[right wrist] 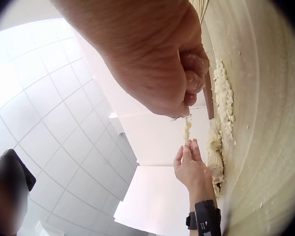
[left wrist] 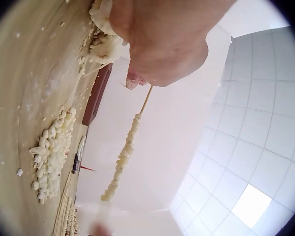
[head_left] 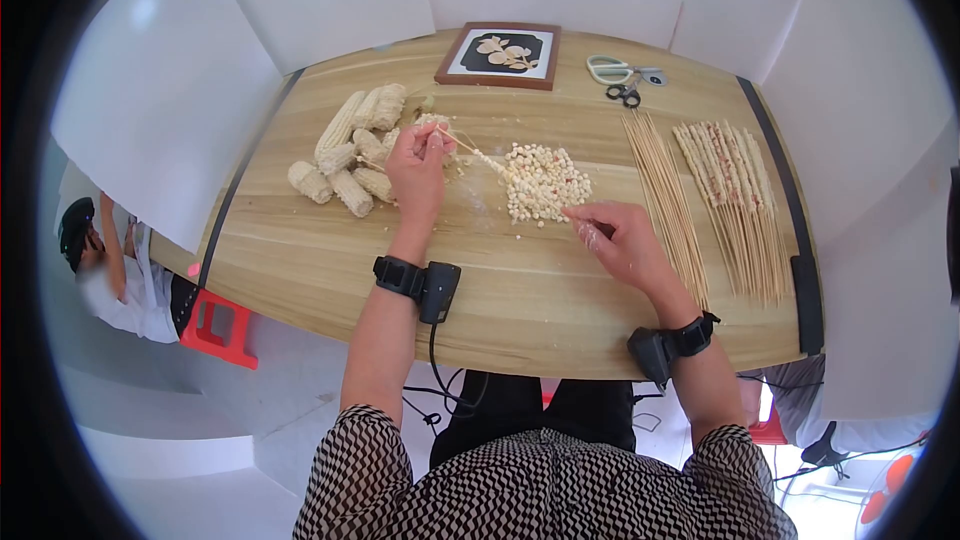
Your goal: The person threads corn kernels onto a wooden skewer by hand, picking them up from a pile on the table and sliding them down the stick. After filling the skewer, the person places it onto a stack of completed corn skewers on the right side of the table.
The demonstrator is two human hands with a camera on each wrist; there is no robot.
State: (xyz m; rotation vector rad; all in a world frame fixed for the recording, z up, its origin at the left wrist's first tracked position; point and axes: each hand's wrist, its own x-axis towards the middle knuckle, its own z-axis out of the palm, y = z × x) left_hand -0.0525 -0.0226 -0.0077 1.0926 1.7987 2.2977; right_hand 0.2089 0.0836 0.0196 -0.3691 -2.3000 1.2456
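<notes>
My left hand [head_left: 416, 168] pinches a thin wooden skewer [left wrist: 146, 100] near one end. Pale corn kernels [left wrist: 122, 160] are threaded in a row along it, and the skewer slants down over a loose pile of corn kernels [head_left: 545, 180] on the table. My right hand [head_left: 625, 243] is at the pile's near right edge, its fingers bent and thumb close to the index finger. In the right wrist view the right hand [right wrist: 160, 73] overlaps the skewer's far end, and I cannot tell whether a kernel is between its fingertips.
Stripped corncobs [head_left: 345, 155] lie left of the left hand. Bare skewers [head_left: 668, 205] and several kernel-covered skewers [head_left: 725, 175] lie at the right. Scissors [head_left: 622, 70] and a framed picture [head_left: 500, 55] are at the back. Another person [head_left: 135, 270] sits beyond the left partition.
</notes>
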